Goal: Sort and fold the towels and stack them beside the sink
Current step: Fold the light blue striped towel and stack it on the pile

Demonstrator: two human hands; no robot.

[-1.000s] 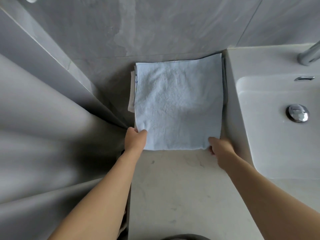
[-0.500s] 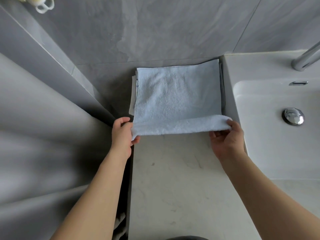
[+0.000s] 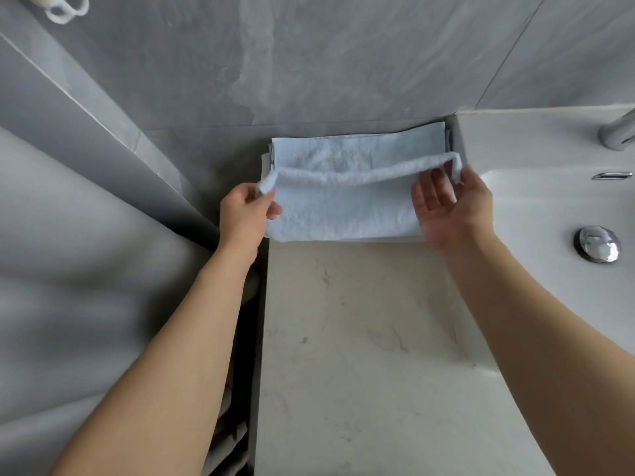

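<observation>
1. Folding is under way: a pale blue terry towel (image 3: 343,207) lies on the pale marble-look stone tabletop (image 3: 357,355), at its far end against the grey tiled wall (image 3: 309,63).
2. The near edge of the towel is lifted and carried over its far half, so that a raised doubled-over ridge is formed across the full width.
3. The left corner of that lifted edge is pinched by the left hand (image 3: 244,214), thumb on top, fingers curled beneath.
4. The right corner is draped over the right hand (image 3: 450,204); the palm is turned up and the fingers (image 3: 433,187) are seen fairly straight under the cloth. Whether the thumb clamps the corner cannot be told, as it is hidden behind the fabric.
5. The towel's right side is placed just beside the white ceramic sink (image 3: 549,207), close to its rim.
6. A strip of lighter cloth is seen at the towel's left edge, apparently another layer under it; its kind cannot be told.
7. A chrome drain plug (image 3: 598,243) is seen in the basin, a chrome tap (image 3: 618,132) at the frame's right edge.
8. Grey fabric (image 3: 86,252) fills the left side, beside the tabletop.
</observation>
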